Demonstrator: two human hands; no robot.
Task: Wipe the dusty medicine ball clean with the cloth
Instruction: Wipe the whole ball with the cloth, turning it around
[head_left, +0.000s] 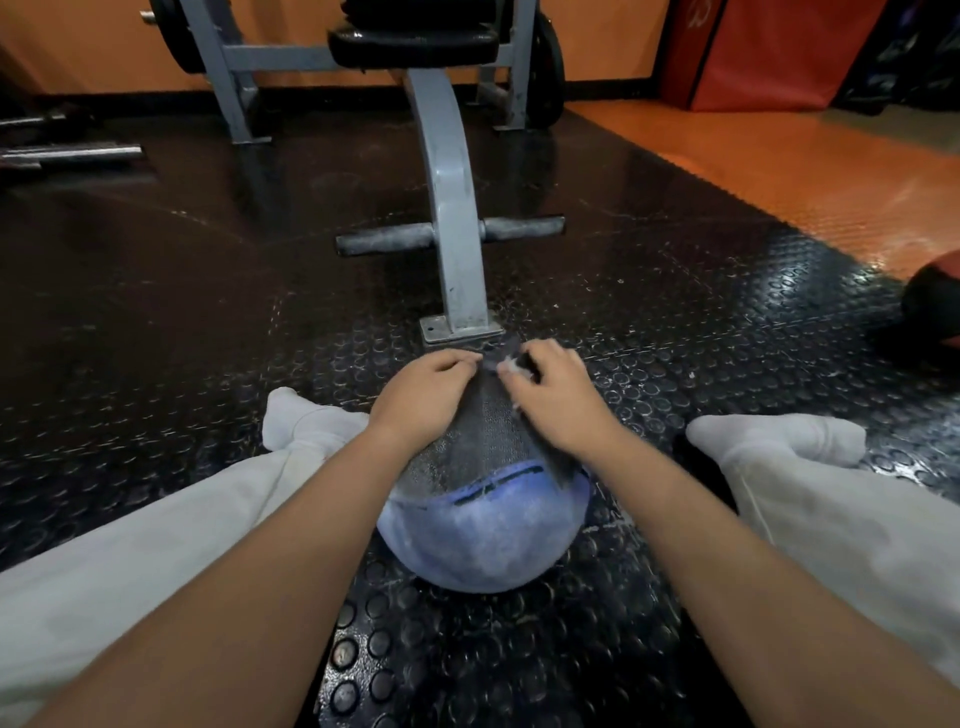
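A blue medicine ball (480, 540), pale with dust, sits on the black studded floor mat between my legs. A dark grey cloth (485, 431) is draped over its far upper half. My left hand (423, 392) lies on the cloth's left side, and its curled fingers pinch the far edge. My right hand (558, 397) lies on the right side and its fingers grip the bunched far end of the cloth. The two hands nearly meet at the ball's far side.
The grey steel foot of a weight bench (454, 244) stands right beyond the ball. My legs in white trousers and socks (774, 441) flank the ball. A red and black ball (935, 306) lies at the right. Bars (72, 153) lie at the far left.
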